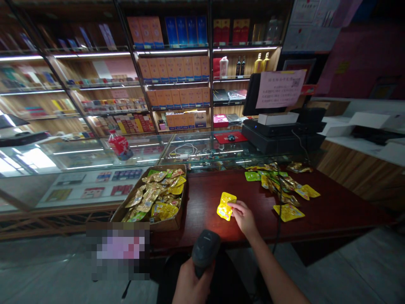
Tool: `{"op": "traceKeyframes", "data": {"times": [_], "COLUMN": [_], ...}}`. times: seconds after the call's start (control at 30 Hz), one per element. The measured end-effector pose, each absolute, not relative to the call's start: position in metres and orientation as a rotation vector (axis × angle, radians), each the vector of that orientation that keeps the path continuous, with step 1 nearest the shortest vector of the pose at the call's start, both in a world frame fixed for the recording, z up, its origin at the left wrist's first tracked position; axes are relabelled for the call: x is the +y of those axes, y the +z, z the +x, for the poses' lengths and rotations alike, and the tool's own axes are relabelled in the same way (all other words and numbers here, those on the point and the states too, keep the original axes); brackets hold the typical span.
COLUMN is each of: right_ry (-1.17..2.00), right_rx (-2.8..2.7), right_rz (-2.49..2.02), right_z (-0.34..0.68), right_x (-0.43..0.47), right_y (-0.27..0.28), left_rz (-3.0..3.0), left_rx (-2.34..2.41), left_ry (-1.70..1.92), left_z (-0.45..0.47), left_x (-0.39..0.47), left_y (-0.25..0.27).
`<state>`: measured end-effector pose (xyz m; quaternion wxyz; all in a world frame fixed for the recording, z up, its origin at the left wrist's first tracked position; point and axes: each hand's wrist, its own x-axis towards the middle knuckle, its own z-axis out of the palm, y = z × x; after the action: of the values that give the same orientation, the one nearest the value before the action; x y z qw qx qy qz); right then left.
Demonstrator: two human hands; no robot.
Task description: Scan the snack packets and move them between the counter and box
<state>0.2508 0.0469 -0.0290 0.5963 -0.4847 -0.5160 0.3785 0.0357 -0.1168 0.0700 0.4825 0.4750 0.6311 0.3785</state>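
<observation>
Yellow packet is at the front middle of the dark red table; contact with the surface cannot be confirmed. Right hand pinches its right edge. Left hand is wrapped around a dark handheld scanner, its head towards the packet. To the left, a cardboard box contains many gold, yellow and green packets; to the right, loose packets lie spread. Progress, as judged: one packet in handling, sorting partway; which group is finished cannot be determined.
</observation>
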Motion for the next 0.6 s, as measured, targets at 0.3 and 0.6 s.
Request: {"op": "traceKeyframes", "data": {"times": [0.3,0.6], "right_ry": [0.866,0.872], "right_rx": [-1.226,-1.206], "right_rz": [-1.154,-1.147], "right_z": [0.249,0.248], "right_x": [0.049,0.05], "right_y": [-0.03,-0.026], "left_rz": [1.175,1.15], "left_rx": [1.528,1.52], "left_ry": [0.928,0.902], "left_z": [0.04,0.042], "left_x": [-0.099,-0.083], "left_y": [0.052,0.047]}}
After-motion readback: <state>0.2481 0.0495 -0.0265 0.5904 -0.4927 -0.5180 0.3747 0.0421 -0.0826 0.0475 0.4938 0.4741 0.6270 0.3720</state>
